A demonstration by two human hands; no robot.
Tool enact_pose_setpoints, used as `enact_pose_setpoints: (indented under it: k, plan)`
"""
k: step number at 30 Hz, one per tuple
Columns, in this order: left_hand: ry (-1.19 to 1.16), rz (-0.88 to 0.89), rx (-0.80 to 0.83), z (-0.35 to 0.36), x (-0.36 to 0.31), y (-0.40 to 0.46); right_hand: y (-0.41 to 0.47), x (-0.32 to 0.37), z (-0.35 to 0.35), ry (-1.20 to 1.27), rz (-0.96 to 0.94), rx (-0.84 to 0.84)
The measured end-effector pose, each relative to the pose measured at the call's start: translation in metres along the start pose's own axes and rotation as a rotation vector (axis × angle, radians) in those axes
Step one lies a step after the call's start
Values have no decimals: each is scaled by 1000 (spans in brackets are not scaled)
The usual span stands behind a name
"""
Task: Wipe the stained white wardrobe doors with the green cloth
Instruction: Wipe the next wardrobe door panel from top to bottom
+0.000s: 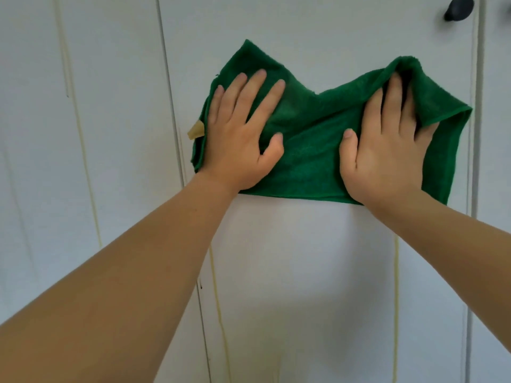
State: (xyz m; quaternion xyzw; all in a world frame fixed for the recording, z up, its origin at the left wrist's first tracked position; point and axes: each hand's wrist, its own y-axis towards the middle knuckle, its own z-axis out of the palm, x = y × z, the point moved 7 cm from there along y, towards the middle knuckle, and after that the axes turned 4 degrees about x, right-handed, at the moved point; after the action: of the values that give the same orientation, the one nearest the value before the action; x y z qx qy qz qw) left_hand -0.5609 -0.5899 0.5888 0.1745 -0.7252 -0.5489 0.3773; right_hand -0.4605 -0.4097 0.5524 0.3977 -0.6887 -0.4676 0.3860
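Note:
The green cloth (309, 139) is spread flat against the white wardrobe door (298, 272). My left hand (243, 134) presses its left part with the fingers spread. On the cloth's right part lies my right hand (387, 150), palm flat, with a fold of cloth draped over its outer fingers. Yellowish drip streaks (218, 299) run down the door below the cloth, and another streak (396, 286) runs lower right. A small tan tag (196, 130) sticks out at the cloth's left edge.
A black round knob (457, 8) sits at the door's top right. The neighbouring white door panel (110, 106) on the left carries more faint yellow streaks. A narrow gap separates the two doors.

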Motion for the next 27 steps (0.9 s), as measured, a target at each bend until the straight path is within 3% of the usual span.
enact_pose_setpoints:
  k: [4,10,15,22,27]
  plan:
    - [27,-346,-1,-5,20,-8,-1,1,-1,23,-6,-21]
    - [-10,-639,-14,-3,28,-38,-4,16,2,21,-73,-16]
    - [-52,-688,-27,0,16,-93,-17,29,5,13,-164,-13]
    - [-64,-720,48,13,-23,-186,-58,51,19,-54,-437,-2]
    - [-67,-806,132,10,-31,-178,-60,51,18,-54,-456,8]
